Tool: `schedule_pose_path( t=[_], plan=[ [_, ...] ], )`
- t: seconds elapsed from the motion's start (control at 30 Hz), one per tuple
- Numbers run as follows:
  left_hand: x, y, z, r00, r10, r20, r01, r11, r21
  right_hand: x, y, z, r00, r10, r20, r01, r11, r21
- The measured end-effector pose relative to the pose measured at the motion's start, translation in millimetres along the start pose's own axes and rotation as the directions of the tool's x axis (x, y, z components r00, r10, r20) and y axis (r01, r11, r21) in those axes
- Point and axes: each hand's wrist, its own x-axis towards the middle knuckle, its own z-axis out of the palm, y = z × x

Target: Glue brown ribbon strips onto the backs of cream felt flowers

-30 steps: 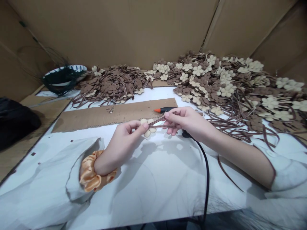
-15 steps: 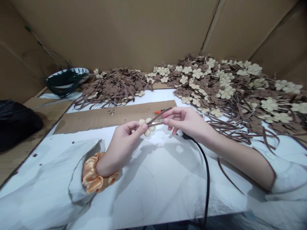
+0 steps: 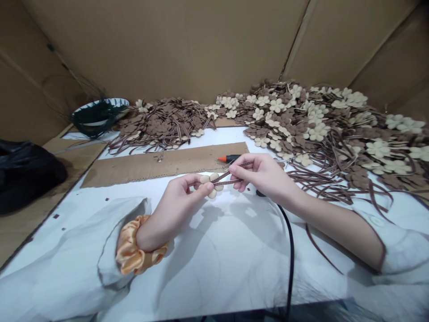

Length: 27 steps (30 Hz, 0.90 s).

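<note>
Cardboard walls (image 3: 201,49) close in the far side of the white tabletop (image 3: 191,281). A big heap of brown and cream flowers (image 3: 311,129) fills its far right corner, ribbon tails trailing toward the right edge, and a lower heap (image 3: 157,125) lies along the far edge, left of middle. Between that heap and the hands, a flat cardboard strip (image 3: 134,166) lies crosswise. A black bag (image 3: 27,176) sits beyond the left edge, a bowl of dark strands (image 3: 110,103) at the far left corner. A black cable (image 3: 291,255) runs from beneath the right hand (image 3: 256,172) to the near edge. Over the tabletop's middle, the left hand (image 3: 182,192) pinches a cream flower (image 3: 212,193); the right grips its checked ribbon (image 3: 226,182). Just behind, an orange-tipped tool (image 3: 231,158) is partly hidden by the right hand. Tiny dark scraps (image 3: 56,216) dot the left edge.
</note>
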Motion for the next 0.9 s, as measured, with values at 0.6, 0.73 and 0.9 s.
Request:
schedule_pose_path(
  t=[0.6, 0.73, 0.9],
  plan=[
    [42.1, 10.4, -44.7, 0.853, 0.41, -0.323, -0.263, 0.872, 0.413, -33.0, 13.4, -48.8, 0.978, 0.05, -0.204, -0.21, 0.283, -0.936],
    [52.5, 12.3, -60.8, 0.858, 0.484, -0.174, -0.309, 0.756, 0.576, -21.2, 14.1, -37.6, 0.979, 0.1, -0.179, -0.198, 0.233, -0.952],
    [59.5, 18.9, -80.8, 0.937, 0.351, -0.001, -0.267, 0.715, 0.646, -13.2, 10.7, -30.0, 0.98, 0.09, -0.178, -0.194, 0.222, -0.956]
  ],
)
